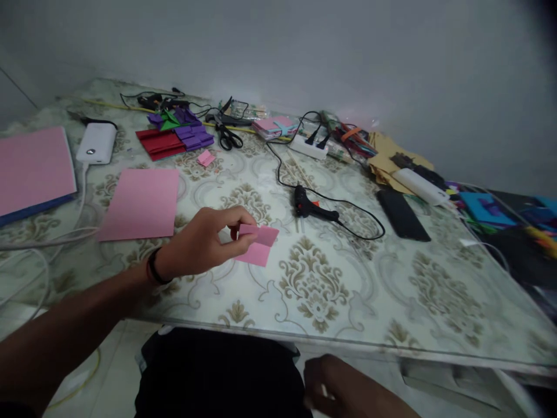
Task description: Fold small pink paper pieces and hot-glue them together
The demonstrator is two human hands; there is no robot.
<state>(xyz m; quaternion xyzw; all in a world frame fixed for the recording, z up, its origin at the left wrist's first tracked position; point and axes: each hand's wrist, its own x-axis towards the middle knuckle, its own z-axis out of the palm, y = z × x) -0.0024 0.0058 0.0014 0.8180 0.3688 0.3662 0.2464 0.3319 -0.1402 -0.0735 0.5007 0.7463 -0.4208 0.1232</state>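
Stretching back to the wall, the patterned tabletop fills my workspace. Against its left edge lie large pink sheets; a smaller single pink sheet rests flat just inward of them. My left hand extends over the near edge, thumb and fingers nearly closed in a pinch on a folded pink paper. My right hand hangs below that edge, fingers curled; whether it grips anything, I cannot tell. A black glue gun lies right of the paper, well in from every edge.

The folded paper itself is near the middle of the tabletop, closer to the near edge. I judge it light, thin but crisp, hardly slippery, and easily creased or torn. Its outer border suits a gentle thumb-and-finger pinch, clear of the fold. Smallest of all, a pink folded scrap lies toward the far edge.
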